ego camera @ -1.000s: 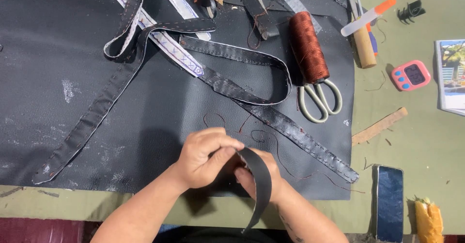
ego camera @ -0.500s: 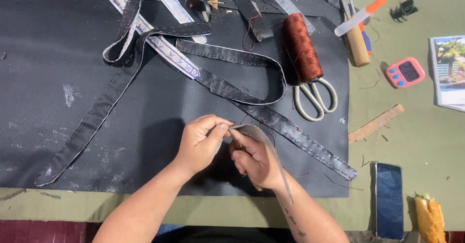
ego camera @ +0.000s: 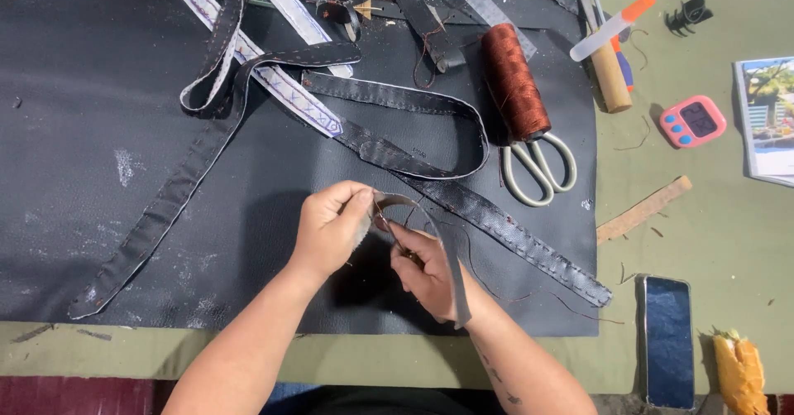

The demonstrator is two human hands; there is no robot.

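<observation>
Fingers [ego camera: 354, 204] of the left hand [ego camera: 331, 229] are pinched on the curved upper end of a short dark leather strip [ego camera: 451, 266], while the right hand [ego camera: 426, 270] is closed on the same strip just beside them, apparently gripping a thin needle and thread, though that is too small to confirm. The strip's long axis runs from the left fingertips down and right past the right wrist, both hands touching it. Beyond lie long stitched straps [ego camera: 488, 216], scissors [ego camera: 538, 163] and a brown thread spool [ego camera: 514, 80] on the black mat [ego camera: 99, 92].
</observation>
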